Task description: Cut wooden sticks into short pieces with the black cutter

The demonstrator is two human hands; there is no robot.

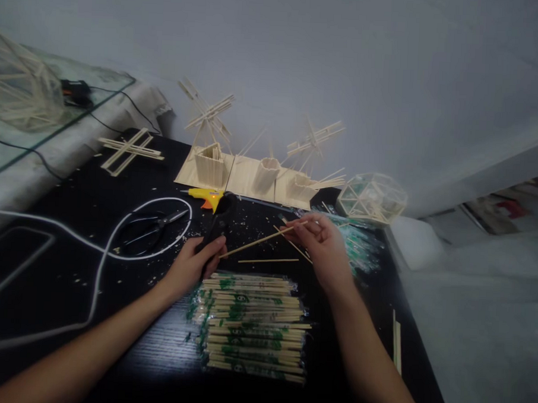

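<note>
My left hand (202, 255) is closed around the black handle of a yellow hot glue gun (205, 195), whose nozzle points left. A thin bamboo stick (258, 242) runs from my left fingertips to my right hand (318, 242), which pinches its far end between thumb and fingers. Another stick (269, 261) lies on the black table just below it. Close under both hands is a stack of plastic-wrapped chopsticks (257, 326) with green print. Whether my left fingers also grip the stick's end is unclear.
Behind stand stick-built models on wooden bases (252, 177), two with windmill-like blades. A stick cross (131, 151) lies left; pliers (161, 222) sit inside a loop of white cable (100, 277). A stick-frame polyhedron (374, 197) and plastic wrappers (362, 247) are at right.
</note>
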